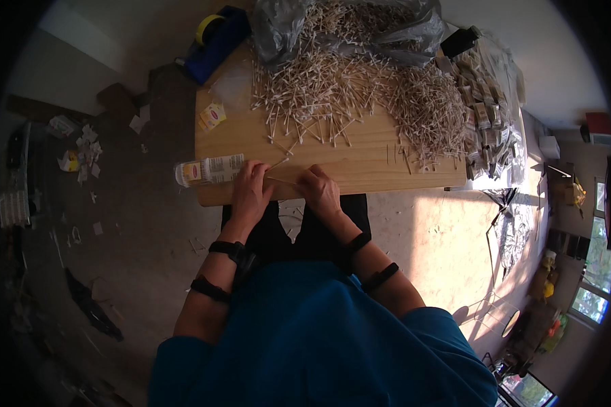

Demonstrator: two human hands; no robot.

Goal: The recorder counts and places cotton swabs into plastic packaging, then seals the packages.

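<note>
Currently two bare hands at work low over the near edge of a pale wooden table (370, 161), left of its middle. Left hand (251, 188): fingers curled close together, tips down by the right end of a clear pack (214, 169); cannot tell from where I stand if they grip it. Pack lies on its side at the table's left end, its far end jutting past the edge, yellow and red label showing.

Right hand (322, 195): narrow, thumb and fingers drawn together. A thin stick (283, 180) spans the gap between the hands and reaches the right fingertips; whether it is pinched, I cannot tell. Hands apart, not touching.

Beyond them, a broad heap of swabs (319, 91) spills out from under a grey bag (404, 44). Second heap (428, 112) to its right, a few strays in front. Packed bundles (489, 129) crowd the right end. Far left corner: blue tape dispenser (217, 51); nearer, a yellow card (212, 116). Paper scraps (88, 144) litter the floor on the left.
</note>
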